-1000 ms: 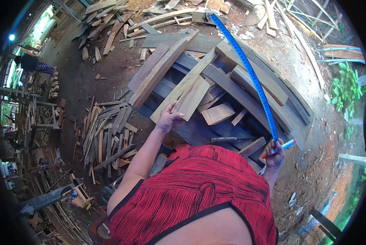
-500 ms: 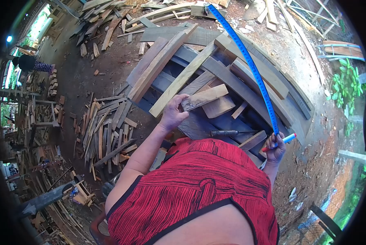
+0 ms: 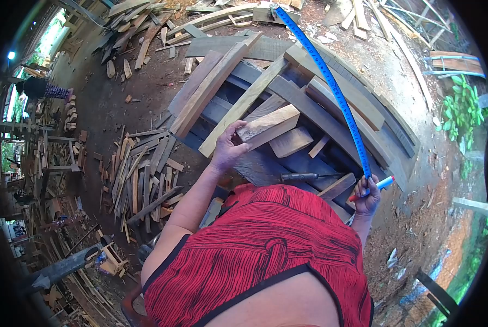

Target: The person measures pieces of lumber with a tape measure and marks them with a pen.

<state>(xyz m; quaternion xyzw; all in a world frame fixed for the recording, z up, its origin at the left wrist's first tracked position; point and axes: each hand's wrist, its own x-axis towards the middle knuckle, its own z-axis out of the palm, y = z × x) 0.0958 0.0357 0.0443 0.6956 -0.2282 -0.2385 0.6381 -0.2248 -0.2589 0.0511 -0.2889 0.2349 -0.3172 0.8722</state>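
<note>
Wood block (image 3: 268, 125) in left hand (image 3: 227, 150)

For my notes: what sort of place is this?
Probably an outdoor woodworking yard: stacked planks on bare earth, heaps of offcuts, and a blue measuring tape in the right hand.

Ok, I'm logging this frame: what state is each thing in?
short board, held at one end, angled over the plank stack
blue tape measure, extended across the plank stack
marker, held, pointing outward
dark-handled tool, lying loose
left hand, shut on short board
right hand, shut on blue tape measure and marker
</note>
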